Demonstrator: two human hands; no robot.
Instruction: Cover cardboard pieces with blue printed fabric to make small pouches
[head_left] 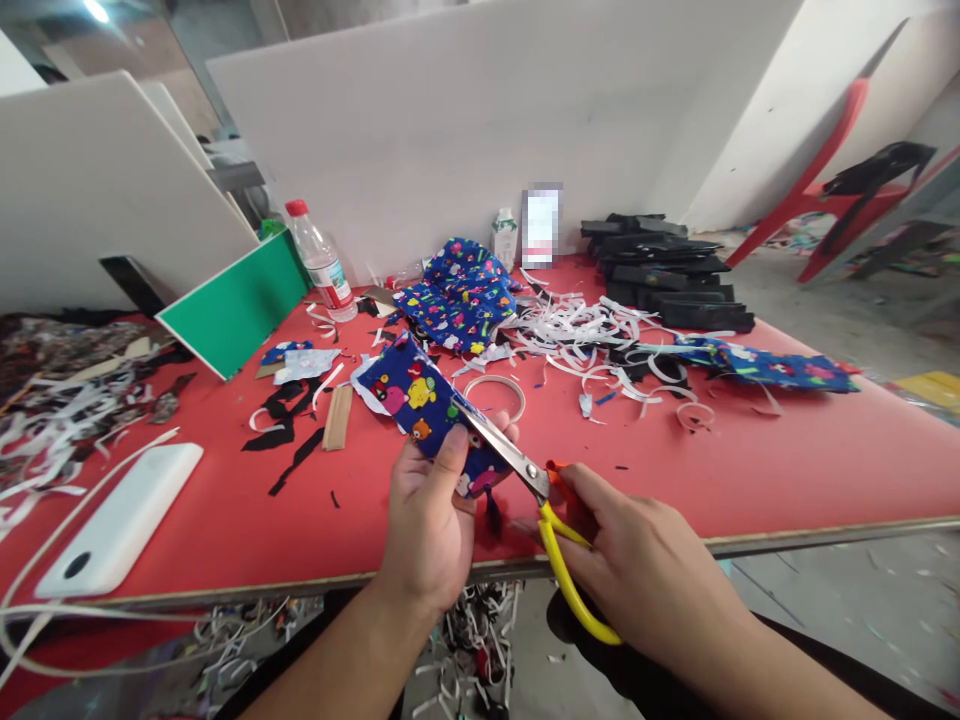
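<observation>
Our left hand (429,520) pinches a blue cartoon-printed fabric piece (420,405) above the near edge of the red counter (787,450), while our right hand (637,570) is closed through the yellow-handled steel scissors (525,490), blades lying along the cloth. Far behind lie a crumpled heap of the same printed fabric (457,295), curled white paper strips (592,335) and stacked black flat pieces (667,270). A clear plastic bottle with red cap (322,262) stands left; a white power bank (120,520) lies near left. A far label is blurred.
</observation>
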